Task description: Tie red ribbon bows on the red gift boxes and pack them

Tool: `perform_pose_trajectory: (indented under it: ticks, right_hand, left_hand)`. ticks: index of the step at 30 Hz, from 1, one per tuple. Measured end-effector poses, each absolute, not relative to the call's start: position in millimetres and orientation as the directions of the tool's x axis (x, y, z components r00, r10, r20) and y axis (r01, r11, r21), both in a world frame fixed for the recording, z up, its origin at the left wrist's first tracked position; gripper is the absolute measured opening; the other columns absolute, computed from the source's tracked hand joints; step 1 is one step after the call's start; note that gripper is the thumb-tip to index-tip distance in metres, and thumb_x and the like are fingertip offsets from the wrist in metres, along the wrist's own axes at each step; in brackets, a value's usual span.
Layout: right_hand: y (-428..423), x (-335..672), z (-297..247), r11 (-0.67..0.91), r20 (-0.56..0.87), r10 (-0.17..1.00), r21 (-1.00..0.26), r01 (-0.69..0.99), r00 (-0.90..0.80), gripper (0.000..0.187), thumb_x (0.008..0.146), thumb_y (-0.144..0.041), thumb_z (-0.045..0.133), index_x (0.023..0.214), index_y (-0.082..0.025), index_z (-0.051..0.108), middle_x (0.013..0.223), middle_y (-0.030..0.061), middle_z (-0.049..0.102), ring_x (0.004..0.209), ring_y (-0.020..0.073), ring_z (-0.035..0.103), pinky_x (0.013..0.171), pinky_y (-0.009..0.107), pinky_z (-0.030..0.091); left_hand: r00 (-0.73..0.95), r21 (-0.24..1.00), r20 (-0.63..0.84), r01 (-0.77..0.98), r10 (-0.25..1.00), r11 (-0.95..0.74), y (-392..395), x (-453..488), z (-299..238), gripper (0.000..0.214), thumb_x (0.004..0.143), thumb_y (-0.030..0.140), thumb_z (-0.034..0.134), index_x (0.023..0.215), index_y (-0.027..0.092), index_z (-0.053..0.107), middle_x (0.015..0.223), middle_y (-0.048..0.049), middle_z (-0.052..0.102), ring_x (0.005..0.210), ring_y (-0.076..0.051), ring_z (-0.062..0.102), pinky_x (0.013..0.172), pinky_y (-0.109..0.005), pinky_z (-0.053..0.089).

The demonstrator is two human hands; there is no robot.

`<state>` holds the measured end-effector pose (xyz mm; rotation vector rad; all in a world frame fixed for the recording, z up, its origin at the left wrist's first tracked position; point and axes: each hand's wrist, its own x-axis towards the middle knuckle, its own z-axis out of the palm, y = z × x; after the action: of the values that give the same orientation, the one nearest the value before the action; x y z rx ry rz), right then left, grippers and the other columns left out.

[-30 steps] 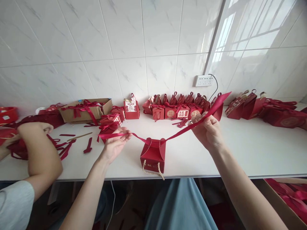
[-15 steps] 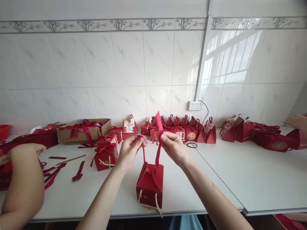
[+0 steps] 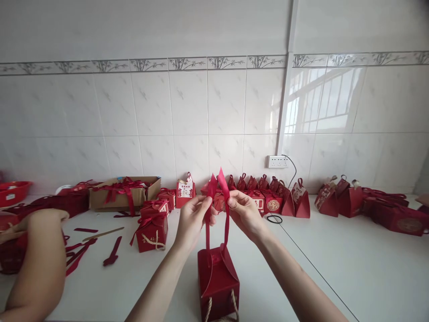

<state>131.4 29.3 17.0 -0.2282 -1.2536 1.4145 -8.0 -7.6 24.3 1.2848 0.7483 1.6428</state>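
A small red gift box (image 3: pixel 217 279) with a rope handle stands on the white counter (image 3: pixel 335 268) right in front of me. A red ribbon (image 3: pixel 217 210) runs through its top flaps and rises in two strands. My left hand (image 3: pixel 192 219) pinches the left strand and my right hand (image 3: pixel 244 212) pinches the right strand. Both ribbon ends stick up side by side above my fingers, and my hands nearly touch.
A row of finished red boxes (image 3: pixel 264 197) lines the wall under a white socket (image 3: pixel 277 161). A cardboard box with ribbons (image 3: pixel 120 192) and a ribboned red box (image 3: pixel 152 228) sit left. Another person's arm (image 3: pixel 40 259) works at the left edge. More red bags (image 3: pixel 385 205) lie right.
My hands came from wide apart to close together above the box, lifting both ribbon ends upright. The camera tilted up, showing more wall.
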Motion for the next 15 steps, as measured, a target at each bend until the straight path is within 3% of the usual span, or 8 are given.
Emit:
perform_pose_trajectory:
  ticks: [4,9,12,15]
  right_hand:
    - [22,130,17,0.24,0.52,0.765,-0.777,-0.581,-0.379,0.035,0.058,-0.036,0.082,0.079,-0.02,0.059,0.062,-0.0032,0.059,0.059,0.0132,0.054,0.067,0.032,0.044]
    - [13,131,29,0.306,0.454,0.82,-0.862,-0.403,-0.348,0.048,0.059,-0.038,0.081,0.094,-0.021,0.052,0.056,-0.0075,0.054,0.053,0.0135,0.053,0.064,0.032,0.043]
    - [8,134,37,0.343,0.425,0.826,-0.9,-0.268,-0.371,0.044,0.059,-0.044,0.079,0.087,-0.019,0.055,0.055,-0.0074,0.05,0.055,0.0122,0.051,0.063,0.03,0.041]
    - [5,135,41,0.403,0.425,0.834,-0.905,-0.138,-0.353,0.041,0.059,-0.049,0.077,0.07,-0.018,0.054,0.057,-0.0048,0.051,0.056,0.0113,0.049,0.059,0.028,0.039]
  left_hand:
    - [-0.099,0.864,0.465,-0.163,0.88,-0.476,-5,-4,22,0.028,0.071,0.042,0.069,0.074,0.015,0.061,0.057,0.0008,0.06,0.042,-0.009,0.052,0.04,-0.021,0.041]
    - [0.019,0.836,0.546,0.066,0.838,-0.546,-15,-5,30,0.017,0.075,0.034,0.066,0.071,0.017,0.065,0.049,0.0013,0.058,0.043,-0.011,0.054,0.043,-0.022,0.042]
    - [0.098,0.827,0.541,0.118,0.835,-0.549,-24,-9,37,0.013,0.075,0.026,0.063,0.066,0.017,0.065,0.051,0.0007,0.059,0.048,-0.012,0.056,0.048,-0.023,0.045]
    - [0.171,0.849,0.51,0.057,0.843,-0.525,-29,-12,40,0.014,0.076,0.028,0.062,0.071,0.015,0.067,0.057,-0.0022,0.062,0.056,-0.014,0.059,0.054,-0.025,0.048]
